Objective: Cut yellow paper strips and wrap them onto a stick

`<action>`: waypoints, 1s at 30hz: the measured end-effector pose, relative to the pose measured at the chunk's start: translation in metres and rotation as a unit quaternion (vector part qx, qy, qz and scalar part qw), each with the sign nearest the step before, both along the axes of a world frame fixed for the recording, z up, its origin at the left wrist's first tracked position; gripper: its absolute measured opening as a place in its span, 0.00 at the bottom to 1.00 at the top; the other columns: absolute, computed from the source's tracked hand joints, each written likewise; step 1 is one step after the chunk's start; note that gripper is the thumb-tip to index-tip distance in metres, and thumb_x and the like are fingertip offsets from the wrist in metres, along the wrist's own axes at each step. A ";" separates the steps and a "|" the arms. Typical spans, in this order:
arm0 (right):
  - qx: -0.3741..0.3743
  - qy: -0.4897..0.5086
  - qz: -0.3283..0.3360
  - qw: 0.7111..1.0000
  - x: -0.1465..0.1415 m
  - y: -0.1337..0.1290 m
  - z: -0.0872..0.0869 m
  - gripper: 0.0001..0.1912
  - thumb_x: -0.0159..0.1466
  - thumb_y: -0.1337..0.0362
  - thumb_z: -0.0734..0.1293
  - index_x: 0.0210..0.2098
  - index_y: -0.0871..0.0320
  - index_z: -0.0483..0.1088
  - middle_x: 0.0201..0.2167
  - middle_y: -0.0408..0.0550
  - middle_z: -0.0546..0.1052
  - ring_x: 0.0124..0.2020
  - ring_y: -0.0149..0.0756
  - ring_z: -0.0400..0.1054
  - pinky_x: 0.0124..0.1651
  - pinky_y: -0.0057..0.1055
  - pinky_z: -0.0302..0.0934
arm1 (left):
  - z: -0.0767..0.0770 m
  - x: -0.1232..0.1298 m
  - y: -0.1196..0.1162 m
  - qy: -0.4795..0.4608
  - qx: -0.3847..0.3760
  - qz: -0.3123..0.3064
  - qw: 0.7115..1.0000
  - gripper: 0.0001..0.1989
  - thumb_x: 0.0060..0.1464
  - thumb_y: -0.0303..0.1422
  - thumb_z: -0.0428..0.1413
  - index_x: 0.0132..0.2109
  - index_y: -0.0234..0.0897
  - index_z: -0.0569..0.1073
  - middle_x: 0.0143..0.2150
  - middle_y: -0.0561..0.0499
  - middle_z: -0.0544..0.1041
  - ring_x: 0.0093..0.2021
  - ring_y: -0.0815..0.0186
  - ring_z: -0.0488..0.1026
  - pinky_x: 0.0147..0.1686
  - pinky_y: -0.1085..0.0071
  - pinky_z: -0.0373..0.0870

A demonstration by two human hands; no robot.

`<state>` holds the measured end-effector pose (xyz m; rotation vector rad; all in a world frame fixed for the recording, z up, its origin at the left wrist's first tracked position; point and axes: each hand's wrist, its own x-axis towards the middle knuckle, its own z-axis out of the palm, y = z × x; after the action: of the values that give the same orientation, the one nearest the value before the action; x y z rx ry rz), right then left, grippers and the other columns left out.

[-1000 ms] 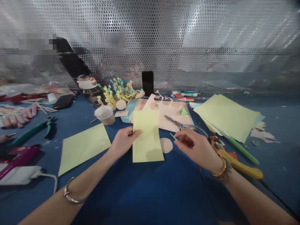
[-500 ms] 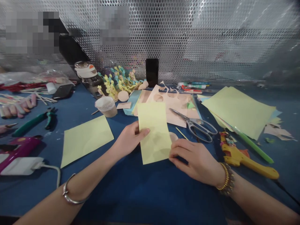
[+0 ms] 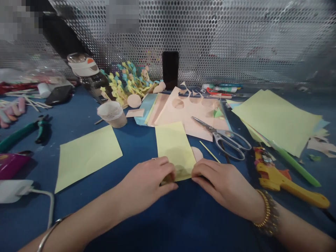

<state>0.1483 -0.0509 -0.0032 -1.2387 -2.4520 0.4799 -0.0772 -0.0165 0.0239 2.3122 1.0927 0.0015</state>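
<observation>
The work surface is a blue-covered table (image 3: 147,224) set against a perforated metal sheet (image 3: 223,38), with two pixelated patches obscuring the upper part of that backdrop. At right lies a stack of pale yellow-green paper (image 3: 275,120), and at left a single loose sheet of the same colour (image 3: 88,157). Behind centre are peach paper with circular cut-outs (image 3: 189,108), a black smartphone standing upright (image 3: 170,70) and a cluster of folded paper strips (image 3: 128,82). No writing is legible anywhere; markings on the yellow-handled tool (image 3: 283,183) are too small to read. Steel scissors with open finger loops (image 3: 228,138) rest on the peach paper's lower edge. A narrow pale yellow paper sheet (image 3: 174,148) lies on the table at front centre, its lower end partly hidden by both hands. The left hand (image 3: 143,187) is clenched on that sheet's lower left edge, fingers curled over it. The right hand (image 3: 223,185) presses against its lower right edge; whether it pinches the paper cannot be determined. A peach paper disc (image 3: 196,153) sits partly under the sheet's right edge, just beside a thin yellow stick (image 3: 209,151).
</observation>
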 end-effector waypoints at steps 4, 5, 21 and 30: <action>-0.012 0.034 -0.024 0.999 0.004 0.003 0.000 0.08 0.68 0.67 0.58 0.40 0.56 0.68 0.35 0.45 0.75 0.35 0.32 0.70 0.36 0.29 0.62 | 0.000 -0.004 0.007 -0.034 -0.048 0.015 0.998 0.06 0.59 0.32 0.51 0.35 0.40 0.72 0.34 0.56 0.71 0.36 0.69 0.70 0.34 0.73 0.62; -0.016 0.043 -0.032 0.998 0.005 0.004 0.000 0.09 0.68 0.67 0.58 0.40 0.56 0.69 0.35 0.45 0.75 0.35 0.32 0.70 0.37 0.28 0.62 | 0.000 -0.004 0.008 -0.038 -0.057 0.020 0.997 0.06 0.59 0.32 0.51 0.35 0.40 0.72 0.34 0.56 0.72 0.36 0.69 0.70 0.34 0.74 0.61; -0.030 0.045 -0.017 0.998 -0.002 0.003 -0.002 0.07 0.67 0.66 0.59 0.37 0.56 0.69 0.33 0.44 0.73 0.34 0.31 0.68 0.36 0.28 0.61 | 0.004 -0.004 0.012 -0.030 -0.093 0.037 0.994 0.09 0.59 0.33 0.50 0.34 0.41 0.73 0.32 0.55 0.73 0.33 0.69 0.70 0.29 0.75 0.60; -0.043 0.034 -0.035 0.998 -0.001 0.005 0.000 0.11 0.69 0.67 0.56 0.38 0.57 0.69 0.34 0.46 0.74 0.34 0.31 0.69 0.36 0.28 0.61 | 0.001 -0.003 0.012 -0.025 -0.078 0.044 0.996 0.09 0.59 0.33 0.50 0.33 0.40 0.74 0.32 0.56 0.72 0.32 0.69 0.70 0.30 0.74 0.61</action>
<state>0.1474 -0.0457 -0.0036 -1.3146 -2.3451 0.6043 -0.0804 -0.0040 0.0251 2.1139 1.1272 0.0075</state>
